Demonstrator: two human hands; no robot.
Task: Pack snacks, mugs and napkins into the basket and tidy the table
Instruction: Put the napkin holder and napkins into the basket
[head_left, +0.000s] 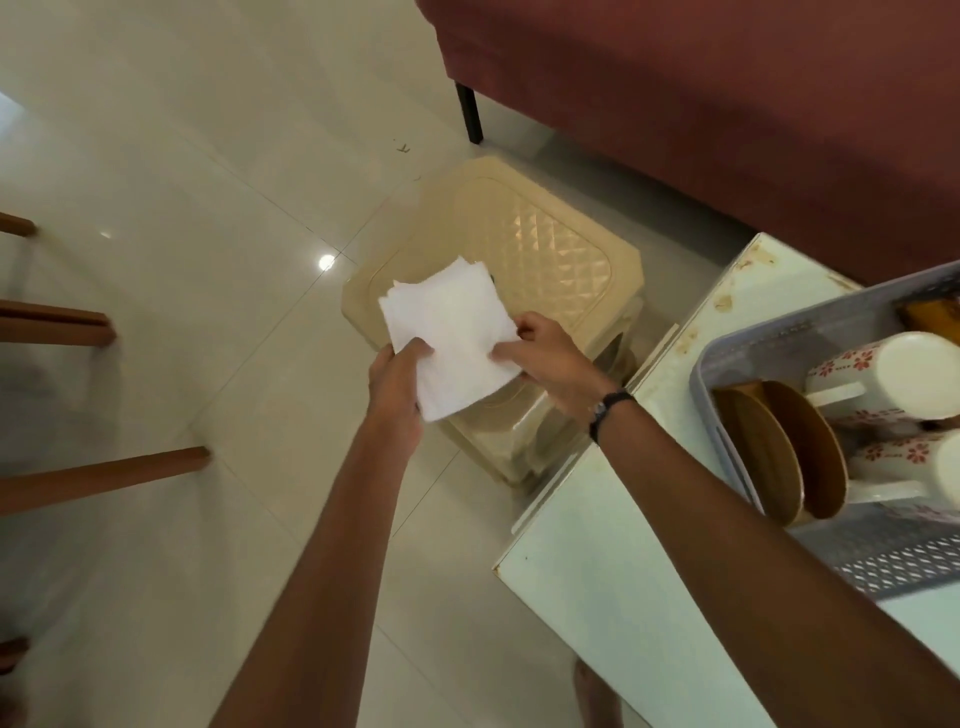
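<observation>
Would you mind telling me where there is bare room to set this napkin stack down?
The stool top beyond the napkins is bare, and so is the table strip left of the basket. The basket itself is crowded with mugs and wooden plates.

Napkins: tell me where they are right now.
In the head view, the napkins are at centre, held by the left hand and right hand over the cream stool, left of the basket.

Both forearms are bare, with no sleeves in view. The right wrist wears a dark wristband (612, 410) with a small watch-like face on its side. The left hand (397, 384) shows no rings or bands.
</observation>
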